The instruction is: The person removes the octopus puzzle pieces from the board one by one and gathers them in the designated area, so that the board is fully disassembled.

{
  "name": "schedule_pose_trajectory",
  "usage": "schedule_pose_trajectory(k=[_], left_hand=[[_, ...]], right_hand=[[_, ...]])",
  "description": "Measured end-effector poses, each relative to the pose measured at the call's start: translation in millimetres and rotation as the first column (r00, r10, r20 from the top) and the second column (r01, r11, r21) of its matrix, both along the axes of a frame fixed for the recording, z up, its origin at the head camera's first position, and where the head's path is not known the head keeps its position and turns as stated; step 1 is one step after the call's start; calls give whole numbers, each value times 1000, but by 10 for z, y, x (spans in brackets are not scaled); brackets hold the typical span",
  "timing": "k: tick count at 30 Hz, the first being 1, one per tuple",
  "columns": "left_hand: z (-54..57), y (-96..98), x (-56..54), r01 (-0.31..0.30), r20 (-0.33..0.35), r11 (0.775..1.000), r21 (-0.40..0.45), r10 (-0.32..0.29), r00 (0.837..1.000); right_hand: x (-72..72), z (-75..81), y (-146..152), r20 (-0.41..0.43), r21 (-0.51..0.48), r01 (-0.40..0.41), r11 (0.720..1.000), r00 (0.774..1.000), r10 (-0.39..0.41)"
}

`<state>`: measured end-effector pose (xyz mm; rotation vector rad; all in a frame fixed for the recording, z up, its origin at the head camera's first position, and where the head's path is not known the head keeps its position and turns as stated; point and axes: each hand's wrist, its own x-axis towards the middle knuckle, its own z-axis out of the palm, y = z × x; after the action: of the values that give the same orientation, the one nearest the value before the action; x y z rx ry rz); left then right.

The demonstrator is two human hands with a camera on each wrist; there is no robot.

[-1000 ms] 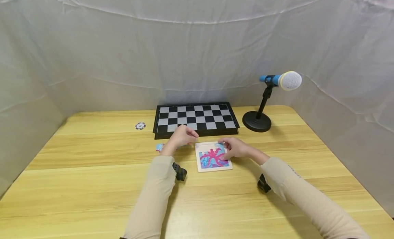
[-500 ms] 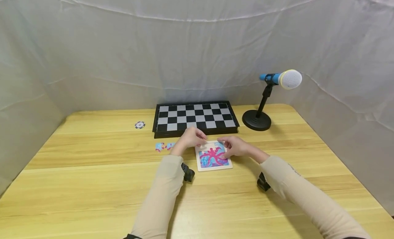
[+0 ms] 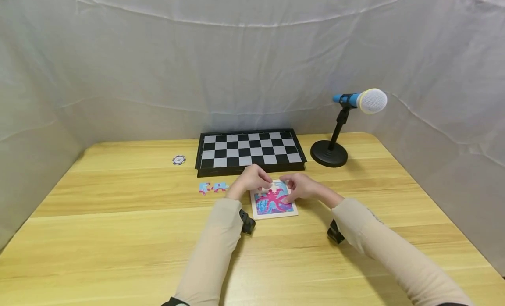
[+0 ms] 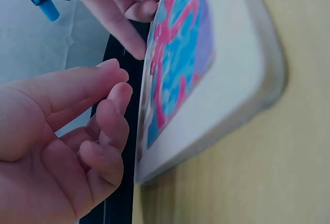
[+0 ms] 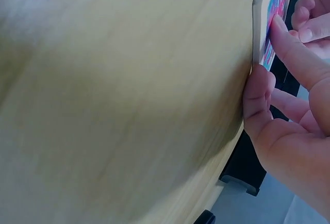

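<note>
A square jigsaw puzzle board (image 3: pixel 275 216) with a pale rim and a pink octopus picture lies on the table; the upper part of its picture is partly bare. My right hand (image 3: pixel 301 186) holds the board's right side, its thumb on the picture and curled fingers against the edge (image 5: pixel 260 26). Over the board's upper left, my left hand (image 3: pixel 251 178) brings thumb and fingertips together in a pinch (image 4: pixel 77 131); the puzzle piece between them is almost wholly hidden. Loose blue-and-pink puzzle pieces (image 3: pixel 204 188) lie left of that hand.
Behind the board sits a black-and-white folding chessboard (image 3: pixel 250 150). A blue microphone (image 3: pixel 360 101) on a black stand (image 3: pixel 329 154) is at the back right. One poker chip (image 3: pixel 179 160) lies at the back left. Pale cloth (image 3: pixel 236 69) hangs around the wooden table (image 3: pixel 118 236).
My left hand has moved right, from beside the loose pieces to over the puzzle board's upper part, uncovering those pieces. The right hand has stayed on the board's right side.
</note>
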<state>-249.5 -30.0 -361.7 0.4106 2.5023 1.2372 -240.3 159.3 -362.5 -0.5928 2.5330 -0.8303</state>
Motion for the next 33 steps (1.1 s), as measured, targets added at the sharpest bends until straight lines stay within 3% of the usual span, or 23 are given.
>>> schedule_pose_trajectory(k=[11, 22, 33], left_hand=[[-25, 86, 10, 27, 43, 998, -49, -25, 999], [-22, 130, 14, 34, 109, 999, 11, -35, 993], [-58, 177, 4, -65, 180, 996, 61, 53, 982]], right_hand=[[12, -12, -18, -5, 3, 23, 1000, 1000, -23], [15, -11, -12, 1, -15, 26, 1000, 1000, -26], [28, -6, -15, -25, -13, 58, 998, 998, -58]])
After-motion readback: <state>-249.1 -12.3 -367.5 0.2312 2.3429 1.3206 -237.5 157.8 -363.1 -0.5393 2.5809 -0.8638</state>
